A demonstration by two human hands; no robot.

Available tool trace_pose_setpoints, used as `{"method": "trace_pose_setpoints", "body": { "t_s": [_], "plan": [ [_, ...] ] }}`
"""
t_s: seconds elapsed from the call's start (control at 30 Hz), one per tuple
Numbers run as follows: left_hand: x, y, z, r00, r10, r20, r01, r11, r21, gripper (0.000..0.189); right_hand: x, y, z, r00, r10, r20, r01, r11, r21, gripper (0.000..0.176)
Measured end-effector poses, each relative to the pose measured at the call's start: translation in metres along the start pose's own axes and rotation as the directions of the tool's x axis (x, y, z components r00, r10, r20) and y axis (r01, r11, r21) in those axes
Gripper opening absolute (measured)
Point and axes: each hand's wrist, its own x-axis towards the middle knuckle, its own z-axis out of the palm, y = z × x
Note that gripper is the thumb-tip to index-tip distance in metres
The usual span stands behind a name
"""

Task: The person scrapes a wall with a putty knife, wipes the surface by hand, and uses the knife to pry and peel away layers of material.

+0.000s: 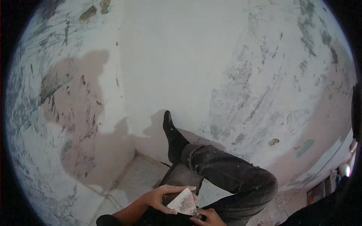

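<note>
Low in the head view, a putty knife (184, 203) has a triangular blade coated in whitish, patchy residue. My left hand (163, 199) is closed on the blade, with the thumb on the near edge and the fingers along the far edge. At the blade's narrow end, my right hand (212, 217) is closed around the dark handle, which is mostly hidden by the fingers and the frame's lower edge. Both hands are in front of my body, beside a bent leg in dark trousers (230, 171).
A wall corner with white-coated and scuffed grey wall (177, 56) stands ahead. A foot in a black sock (174, 141) is close to the wall, above a dark flat-topped object (183, 177). Floor tiles (141, 175) show at left. Blurred items (326, 188) lie far right.
</note>
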Motion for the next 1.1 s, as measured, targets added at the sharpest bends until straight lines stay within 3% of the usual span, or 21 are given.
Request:
{"method": "trace_pose_setpoints", "body": {
  "t_s": [0.07, 0.1, 0.13, 0.17, 0.2, 0.23, 0.27, 0.3, 0.33, 0.4, 0.43, 0.5, 0.53, 0.6, 0.87, 1.03, 1.1],
  "plan": [
    [0.005, -0.003, -0.002, 1.0, 0.012, -0.021, -0.017, 0.977, -0.215, 0.085, 0.003, -0.005, 0.006, 0.997, 0.012, -0.081, 0.006, 0.978, 0.211, 0.02],
    [0.0, -0.025, -0.012, 0.995, 0.054, -0.09, -0.066, 0.988, -0.139, 0.078, 0.003, -0.004, 0.008, 0.995, 0.02, -0.096, 0.001, 0.977, 0.215, 0.02],
    [-0.002, -0.024, -0.028, 0.995, -0.033, -0.094, 0.046, 0.99, 0.137, 0.076, 0.002, -0.002, 0.009, 0.979, 0.189, -0.071, -0.148, 0.91, 0.388, 0.016],
    [0.013, -0.004, -0.028, 0.986, -0.014, -0.164, 0.055, 0.967, 0.25, 0.074, 0.004, -0.003, 0.008, 0.939, 0.343, -0.016, -0.28, 0.792, 0.543, 0.013],
    [0.035, 0.02, -0.024, 0.973, 0.016, -0.23, 0.07, 0.932, 0.356, 0.072, 0.011, -0.002, 0.002, 0.94, 0.335, -0.057, -0.273, 0.844, 0.462, 0.019],
    [0.053, 0.033, -0.025, 0.948, 0.145, -0.283, 0.002, 0.887, 0.462, 0.07, 0.011, 0.024, -0.008, 0.938, 0.347, -0.019, -0.289, 0.808, 0.513, 0.037],
    [0.071, 0.045, -0.026, 0.907, 0.276, -0.319, -0.052, 0.824, 0.565, 0.067, 0.036, -0.001, -0.026, 0.923, 0.375, -0.087, -0.313, 0.861, 0.401, 0.053],
    [0.09, 0.056, -0.032, 0.869, 0.423, -0.256, -0.096, 0.652, 0.752, 0.067, 0.057, 0.006, -0.038, 0.954, 0.241, -0.176, -0.151, 0.9, 0.409, 0.062],
    [0.109, 0.068, -0.038, 0.821, 0.548, -0.157, -0.12, 0.435, 0.892, 0.066, 0.079, -0.007, -0.056, 0.937, 0.267, -0.225, -0.148, 0.887, 0.438, 0.063],
    [0.151, 0.093, -0.041, 0.798, 0.602, 0.035, -0.099, 0.073, 0.992, 0.074, 0.128, -0.029, -0.088, 0.934, 0.051, -0.353, 0.108, 0.903, 0.416, 0.063],
    [0.171, 0.102, -0.042, 0.796, 0.604, 0.046, -0.108, 0.067, 0.992, 0.074, 0.149, -0.041, -0.096, 0.898, 0.008, -0.44, 0.154, 0.93, 0.333, 0.063],
    [0.208, 0.111, -0.046, 0.746, 0.661, 0.086, 0.008, -0.138, 0.99, 0.077, 0.183, -0.046, -0.108, 0.859, 0.015, -0.512, 0.212, 0.899, 0.382, 0.064],
    [0.224, 0.113, -0.053, 0.743, 0.663, 0.092, 0.003, -0.141, 0.99, 0.077, 0.196, -0.043, -0.112, 0.857, 0.01, -0.516, 0.216, 0.9, 0.377, 0.064],
    [0.247, 0.111, -0.067, 0.767, 0.616, 0.179, 0.053, -0.339, 0.939, 0.076, 0.217, -0.035, -0.115, 0.842, 0.008, -0.54, 0.246, 0.884, 0.398, 0.065],
    [0.277, 0.115, -0.086, 0.737, 0.616, 0.28, 0.097, -0.506, 0.857, 0.071, 0.251, -0.027, -0.104, 0.793, 0.025, -0.609, 0.366, 0.78, 0.508, 0.063],
    [0.278, 0.122, -0.077, 0.836, 0.452, 0.31, 0.051, -0.627, 0.778, 0.068, 0.252, -0.024, -0.108, 0.805, 0.075, -0.589, 0.344, 0.749, 0.566, 0.062],
    [0.283, 0.116, -0.078, 0.823, 0.466, 0.324, 0.065, -0.644, 0.763, 0.067, 0.251, -0.022, -0.108, 0.804, 0.08, -0.589, 0.341, 0.75, 0.567, 0.061]
  ]
}}
